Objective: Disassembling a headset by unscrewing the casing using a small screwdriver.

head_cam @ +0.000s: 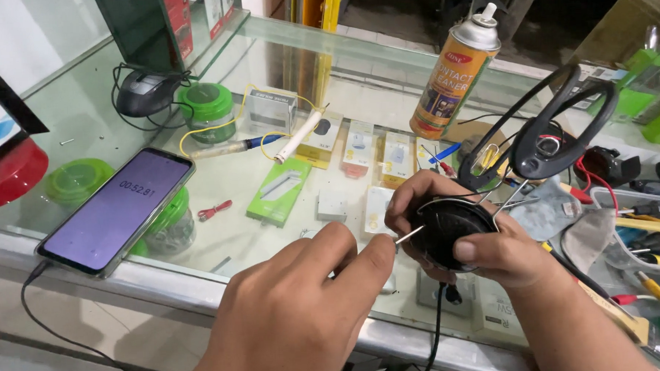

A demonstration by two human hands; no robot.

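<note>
A black headset [490,172] is being worked on above the glass counter [219,160]. Its round earcup [448,229] is gripped by the right hand [486,246], the fingers [407,205] wrapped closely around its rim and the thumb pressed on its lower edge. A thin metal tool [408,236], probably a small screwdriver, is pinched between the closed fingertips of the left hand [305,311], and its tip is set against the edge of the earcup. The earcup appears still closed, so the work is judged to be at an early stage: no opened shell or loose part can be seen, though the side facing the palm is hidden.

The earcup is matt, dark and disc-shaped; the headband is formed of thin, glossy black arcs, and a slim black cable [437,328] hangs from it below the counter edge. Behind, a tall orange spray can [454,68] with a smooth metal body is stood upright. A flat phone [119,211] with a lit screen is propped on green-lidded jars.
</note>
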